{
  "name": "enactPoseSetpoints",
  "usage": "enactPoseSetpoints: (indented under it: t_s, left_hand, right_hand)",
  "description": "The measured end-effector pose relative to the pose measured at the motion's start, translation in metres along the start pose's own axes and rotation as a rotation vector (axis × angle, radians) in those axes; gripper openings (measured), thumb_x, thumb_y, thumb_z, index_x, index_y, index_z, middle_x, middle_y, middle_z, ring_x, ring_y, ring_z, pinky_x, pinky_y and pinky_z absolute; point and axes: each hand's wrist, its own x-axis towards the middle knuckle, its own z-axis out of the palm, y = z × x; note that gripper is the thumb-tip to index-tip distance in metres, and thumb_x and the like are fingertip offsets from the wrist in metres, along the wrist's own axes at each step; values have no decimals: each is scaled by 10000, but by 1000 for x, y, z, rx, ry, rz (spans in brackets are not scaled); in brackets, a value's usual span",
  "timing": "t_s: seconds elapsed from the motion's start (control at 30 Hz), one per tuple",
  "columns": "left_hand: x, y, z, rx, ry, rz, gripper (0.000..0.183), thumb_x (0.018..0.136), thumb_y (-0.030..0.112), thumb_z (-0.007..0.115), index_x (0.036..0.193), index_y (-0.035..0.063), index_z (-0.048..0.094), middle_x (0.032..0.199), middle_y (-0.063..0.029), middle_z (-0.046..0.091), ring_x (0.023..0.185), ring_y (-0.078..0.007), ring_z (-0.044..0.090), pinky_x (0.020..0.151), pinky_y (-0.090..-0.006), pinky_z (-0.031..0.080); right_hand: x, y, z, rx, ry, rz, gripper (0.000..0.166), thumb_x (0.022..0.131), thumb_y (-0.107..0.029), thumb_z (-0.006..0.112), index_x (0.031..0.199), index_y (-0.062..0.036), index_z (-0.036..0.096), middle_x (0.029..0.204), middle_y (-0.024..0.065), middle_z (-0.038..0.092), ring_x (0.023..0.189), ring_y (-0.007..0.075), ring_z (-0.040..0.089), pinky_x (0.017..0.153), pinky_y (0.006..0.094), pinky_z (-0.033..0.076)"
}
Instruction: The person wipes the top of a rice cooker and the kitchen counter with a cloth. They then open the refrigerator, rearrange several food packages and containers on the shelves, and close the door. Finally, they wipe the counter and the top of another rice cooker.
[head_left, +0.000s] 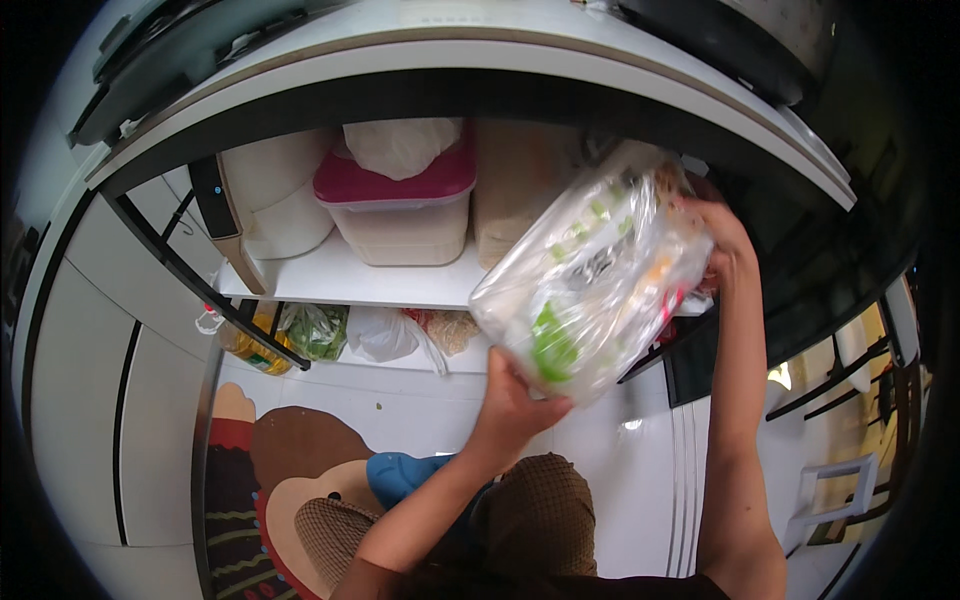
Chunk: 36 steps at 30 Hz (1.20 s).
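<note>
A large clear plastic bag (592, 277) with green printing and pale contents is tilted in front of an open cupboard. My left hand (514, 412) grips its lower end, while my right hand (716, 232) is closed on its upper right side. Behind the bag, on the white shelf (375, 289), are a plastic box with a magenta lid (397, 187), a white bag (403, 146) on that lid, a white rounded container (281, 195) and a beige package (510, 187). What the clear bag holds is blurred.
Below the shelf are an oil bottle (259, 349), bagged greens (319, 334), a white plastic bag (384, 334) and a bag of brownish food (450, 331). An open door (206, 277) borders the left. A patterned mat (300, 442) covers part of the floor.
</note>
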Motion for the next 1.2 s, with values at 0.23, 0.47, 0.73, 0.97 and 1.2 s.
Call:
enactPoseSetpoints:
  t_s: [0.23,0.47,0.73,0.97,1.2]
  left_hand:
    - [37,-14,53,-71,-185,125,595,784,-19,650,1166,26,197,1237,-162,360,1173,-232,434,992,-381,420]
    - [103,-4,49,122,38,301,471,800,-42,612,1105,55,268,1156,-112,369,1165,-176,363,928,-318,437]
    - [125,9,40,-36,103,13,591,809,71,637,1280,27,283,1254,-157,361,1218,-221,346,917,-302,405]
    - [84,19,17,398,297,296,599,815,69,611,1318,42,287,1352,-182,279,1264,-242,328,986,-356,384]
    - [159,-20,-31,1444,364,1221,573,795,167,600,1328,89,406,1405,-201,286,1305,-423,224,1029,-561,226]
  right_hand:
    - [87,-33,-41,-350,35,-118,441,840,-132,587,1255,-25,485,1179,124,549,1105,235,502,962,339,402]
    - [159,11,-15,-296,-55,-77,510,848,-217,578,1298,-32,424,1246,125,488,1157,240,452,991,343,363]
    - [173,18,-20,-279,20,-91,599,857,-313,568,1346,-40,356,1322,126,418,1216,246,395,1024,347,318]
    - [158,34,8,-210,190,-102,683,864,-398,559,1388,-47,295,1389,127,357,1268,251,345,1053,351,279]
    - [22,123,70,-253,1,-564,1099,672,-473,756,1446,-52,99,1450,162,211,1334,278,240,1094,380,204]
